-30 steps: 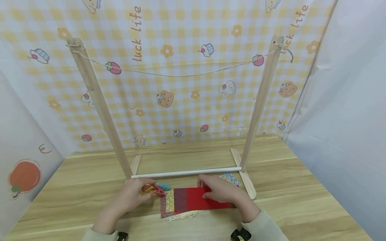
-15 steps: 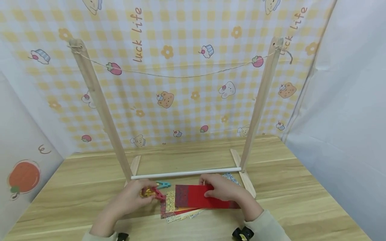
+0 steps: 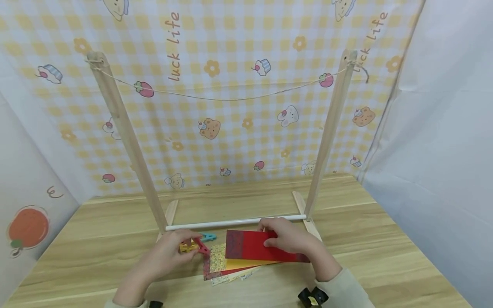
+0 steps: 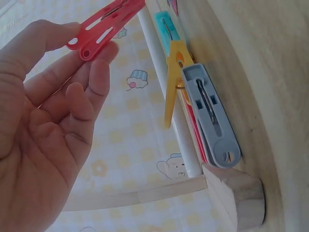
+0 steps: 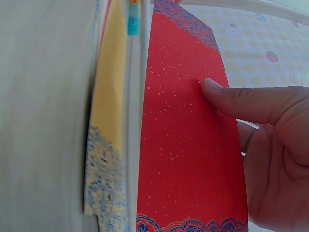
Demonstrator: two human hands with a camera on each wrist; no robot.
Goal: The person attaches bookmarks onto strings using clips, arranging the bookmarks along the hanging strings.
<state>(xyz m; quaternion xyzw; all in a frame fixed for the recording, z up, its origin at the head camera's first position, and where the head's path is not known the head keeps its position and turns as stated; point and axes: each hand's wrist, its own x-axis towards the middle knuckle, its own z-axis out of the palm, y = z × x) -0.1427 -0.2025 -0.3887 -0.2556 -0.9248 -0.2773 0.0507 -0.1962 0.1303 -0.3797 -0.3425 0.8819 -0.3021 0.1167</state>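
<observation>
While the left hand [image 3: 165,254] pinches a red clothespin [image 4: 105,30] between thumb and fingertips at the lower centre-left of the head view, the right hand [image 3: 288,238], at lower centre-right, grips a red card [image 3: 250,249], thumb on its front face and fingers behind. The card lies over a yellow sheet [image 3: 218,258] in a fanned pile. In the left wrist view, yellow [image 4: 173,94] and grey [image 4: 205,113] clothespins sit right of centre. "luck life" runs up the checked backdrop [image 3: 231,141], upper left and upper right.
</observation>
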